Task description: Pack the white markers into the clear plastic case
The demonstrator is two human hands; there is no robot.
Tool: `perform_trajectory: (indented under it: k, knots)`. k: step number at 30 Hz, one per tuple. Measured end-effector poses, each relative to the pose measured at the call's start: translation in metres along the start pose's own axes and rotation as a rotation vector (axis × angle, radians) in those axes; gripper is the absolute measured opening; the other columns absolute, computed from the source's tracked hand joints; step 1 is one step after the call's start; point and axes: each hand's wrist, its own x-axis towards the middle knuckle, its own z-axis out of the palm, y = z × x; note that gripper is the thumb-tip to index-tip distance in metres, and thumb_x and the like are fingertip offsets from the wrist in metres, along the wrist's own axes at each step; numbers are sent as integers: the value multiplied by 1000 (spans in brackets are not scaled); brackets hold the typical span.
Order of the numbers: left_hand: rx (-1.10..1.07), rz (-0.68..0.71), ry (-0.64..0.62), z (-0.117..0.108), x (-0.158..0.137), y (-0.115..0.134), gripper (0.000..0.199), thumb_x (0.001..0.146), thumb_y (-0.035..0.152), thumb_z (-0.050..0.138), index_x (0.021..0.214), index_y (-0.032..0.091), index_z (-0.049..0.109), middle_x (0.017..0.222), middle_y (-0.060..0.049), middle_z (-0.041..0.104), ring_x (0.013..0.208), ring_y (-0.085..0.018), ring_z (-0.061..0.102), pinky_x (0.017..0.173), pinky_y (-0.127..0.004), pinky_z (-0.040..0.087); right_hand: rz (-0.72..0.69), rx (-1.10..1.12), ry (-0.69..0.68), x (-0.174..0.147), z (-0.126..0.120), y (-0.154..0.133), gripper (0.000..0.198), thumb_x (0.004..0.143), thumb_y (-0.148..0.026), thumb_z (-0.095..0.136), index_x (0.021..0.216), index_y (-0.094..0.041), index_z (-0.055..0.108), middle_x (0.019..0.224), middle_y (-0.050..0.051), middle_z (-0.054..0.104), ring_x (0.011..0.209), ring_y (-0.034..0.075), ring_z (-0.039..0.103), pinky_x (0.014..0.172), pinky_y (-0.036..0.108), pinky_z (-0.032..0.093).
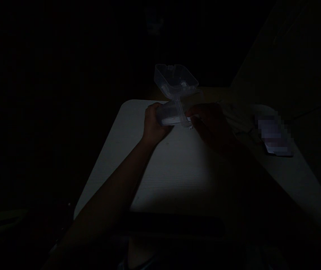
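Note:
In dim light, a clear plastic container (pixel 167 112) is tipped on its side above the table, its mouth toward the right. Wrapped round its closed end is my left hand (pixel 152 122). The hinged clear lid (pixel 176 78) hangs open on the far side. Something white (pixel 171 120) lies along the container's lower inner wall. At the mouth, my right hand (pixel 212 122) has thumb and forefinger pinched near a small white piece (pixel 189 118), whose kind I cannot make out. Shadow hides the other fingers of that hand.
Beneath both hands is a pale wood-grain table (pixel 174 161) with rounded corners. A phone-like device (pixel 274 137), partly blurred out, lies on its right side. Near it is a dim, cloth-like shape (pixel 237 116). The surroundings are almost black.

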Motion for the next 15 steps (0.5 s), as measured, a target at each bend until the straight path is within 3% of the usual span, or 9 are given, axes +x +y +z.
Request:
perform_trajectory:
  k: [9, 15]
  knots:
    - [26, -34, -22, 3, 0, -1, 70, 61, 35, 87, 115, 23, 45, 112, -8, 58, 110, -27, 57, 96, -47, 50, -3, 5, -25, 0, 3, 4, 45, 102, -38, 24, 109, -16, 63, 112, 8, 66, 106, 18, 58, 99, 34, 38]
    - [64, 19, -14, 3, 1, -1, 69, 61, 32, 85, 116, 22, 45, 112, -7, 58, 109, -26, 57, 95, -46, 50, -5, 59, -91, 2, 4, 4, 40, 100, -30, 27, 104, -15, 63, 112, 9, 65, 105, 19, 59, 99, 37, 38]
